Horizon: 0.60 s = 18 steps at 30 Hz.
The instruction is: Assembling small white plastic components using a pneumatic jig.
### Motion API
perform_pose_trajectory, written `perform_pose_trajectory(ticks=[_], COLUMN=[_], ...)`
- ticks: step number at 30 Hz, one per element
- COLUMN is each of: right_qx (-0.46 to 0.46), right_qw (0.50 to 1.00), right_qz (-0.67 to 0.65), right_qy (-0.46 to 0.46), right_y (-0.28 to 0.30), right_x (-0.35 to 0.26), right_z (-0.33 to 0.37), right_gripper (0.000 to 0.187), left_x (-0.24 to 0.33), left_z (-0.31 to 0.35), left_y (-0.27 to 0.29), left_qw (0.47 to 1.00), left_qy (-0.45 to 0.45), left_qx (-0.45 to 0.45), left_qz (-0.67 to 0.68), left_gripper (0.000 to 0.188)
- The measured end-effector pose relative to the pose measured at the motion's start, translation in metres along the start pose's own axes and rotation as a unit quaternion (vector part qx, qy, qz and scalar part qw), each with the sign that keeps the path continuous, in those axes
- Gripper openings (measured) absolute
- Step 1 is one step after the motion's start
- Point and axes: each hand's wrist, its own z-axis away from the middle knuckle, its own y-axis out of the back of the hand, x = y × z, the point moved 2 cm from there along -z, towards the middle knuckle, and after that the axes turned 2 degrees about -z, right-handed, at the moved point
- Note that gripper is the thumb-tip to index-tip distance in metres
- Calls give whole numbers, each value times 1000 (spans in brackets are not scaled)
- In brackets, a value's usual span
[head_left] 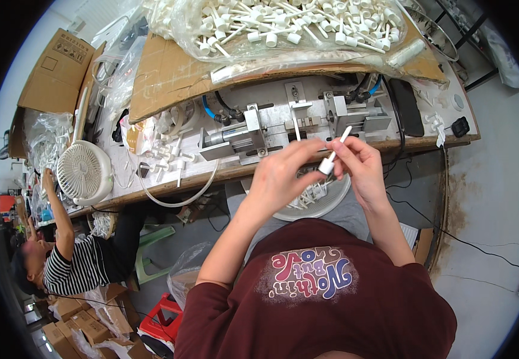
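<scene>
A white cap with a long thin stem is held up between my hands, its stem pointing up and to the right. My right hand pinches it along the stem with thumb and fingertips. Curved around the cap's lower left side, my left hand has its thumb at the cap and its index finger near the right fingertips. Just beyond them is a metal clamping fixture with a cylinder block on either side; a white stem stands at its middle. Below the hands, a white basket on my lap holds similar parts.
A heap of white stemmed caps lies on plastic over a cardboard sheet above the fixture. Loose parts and a white fan are at left. A black phone-like slab lies right. Another person works at far left.
</scene>
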Motion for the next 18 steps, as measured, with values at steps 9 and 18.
perform_pose_trajectory(ticks=[9,18], right_qx=[-28,93], right_qw=[970,636], right_qz=[182,667], right_qy=[160,378], right_y=[-44,-85], right_x=[-39,-74], right_z=[-66,-232], right_gripper=[25,78], left_x=[15,-14], left_z=[8,18], left_y=[21,-7], left_qw=[993,981], left_qy=[27,39], left_qx=[109,67], left_qz=[40,-176], left_gripper=[33,29])
